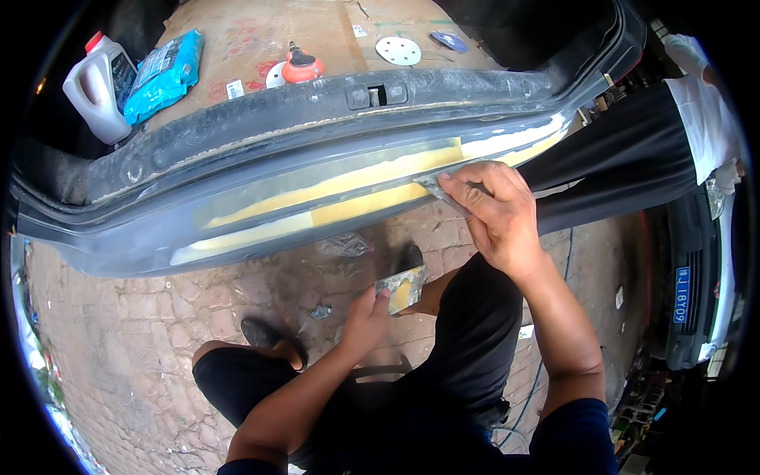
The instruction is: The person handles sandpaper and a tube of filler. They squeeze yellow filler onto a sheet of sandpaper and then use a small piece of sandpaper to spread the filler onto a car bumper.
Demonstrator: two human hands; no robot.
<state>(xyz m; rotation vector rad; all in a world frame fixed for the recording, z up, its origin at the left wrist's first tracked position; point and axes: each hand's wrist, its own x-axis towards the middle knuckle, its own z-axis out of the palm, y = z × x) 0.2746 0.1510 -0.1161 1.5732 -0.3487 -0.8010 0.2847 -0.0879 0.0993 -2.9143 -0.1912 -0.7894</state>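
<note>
A car's grey rear bumper [158,222] curves across the view below the open trunk, with bands of pale yellow body filler [356,207] along it. My right hand [500,207] grips a thin putty scraper [440,190], its blade lying at the filler's lower band. Lower and to the left, my left hand [367,323] pinches a flat mixing plate [402,290] smeared with yellow filler. That plate is held away from the bumper, above the brick paving. Fingers of my right hand partly hide the scraper.
In the trunk stand a grey jug [96,99] with a red cap, a blue packet [165,77], an orange sander [302,68] and a white sanding disc [398,51]. Another person in black trousers [625,146] stands close at right. A hose [541,364] crosses the paving [158,340].
</note>
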